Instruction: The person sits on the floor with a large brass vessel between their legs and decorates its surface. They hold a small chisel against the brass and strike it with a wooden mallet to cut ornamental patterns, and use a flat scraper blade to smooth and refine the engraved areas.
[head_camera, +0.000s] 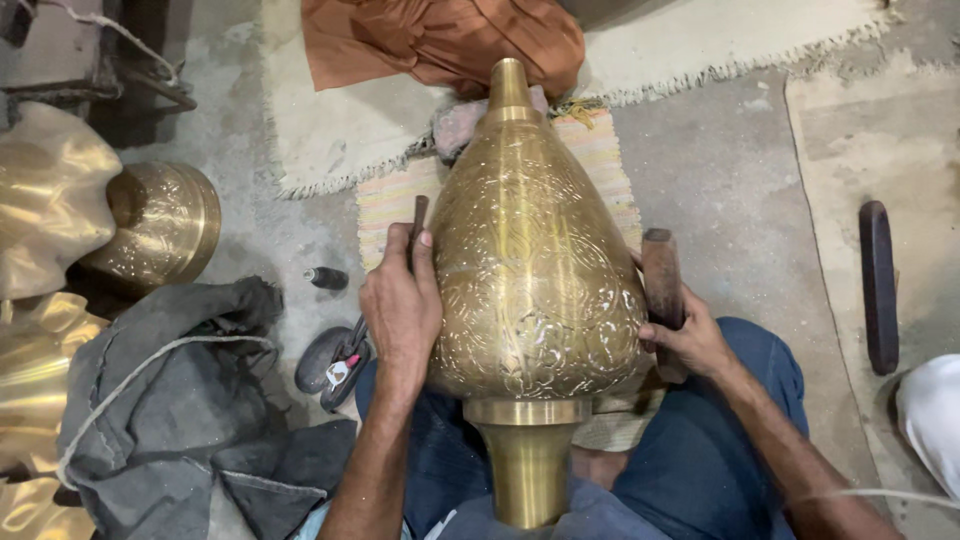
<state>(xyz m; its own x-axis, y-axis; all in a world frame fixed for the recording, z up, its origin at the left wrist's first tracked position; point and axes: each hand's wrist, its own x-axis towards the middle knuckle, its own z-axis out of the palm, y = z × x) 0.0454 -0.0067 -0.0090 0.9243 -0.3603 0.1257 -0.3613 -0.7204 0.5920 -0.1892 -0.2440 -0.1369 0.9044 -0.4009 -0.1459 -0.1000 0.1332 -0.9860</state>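
No packages, signs or screens are seen.
Only a small white tag (337, 373) is seen on the floor (730, 190).

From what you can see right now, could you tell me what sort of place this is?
Probably a metal-engraving workshop worked on the floor: a large engraved brass vessel lies across the person's lap, the left hand holds a chisel, the right hand a wooden mallet; more brassware sits nearby.

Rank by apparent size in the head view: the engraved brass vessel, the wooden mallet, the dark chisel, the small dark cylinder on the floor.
1. Engraved brass vessel
2. Wooden mallet, partly hidden by the right hand
3. Dark chisel, mostly hidden in the left hand
4. Small dark cylinder
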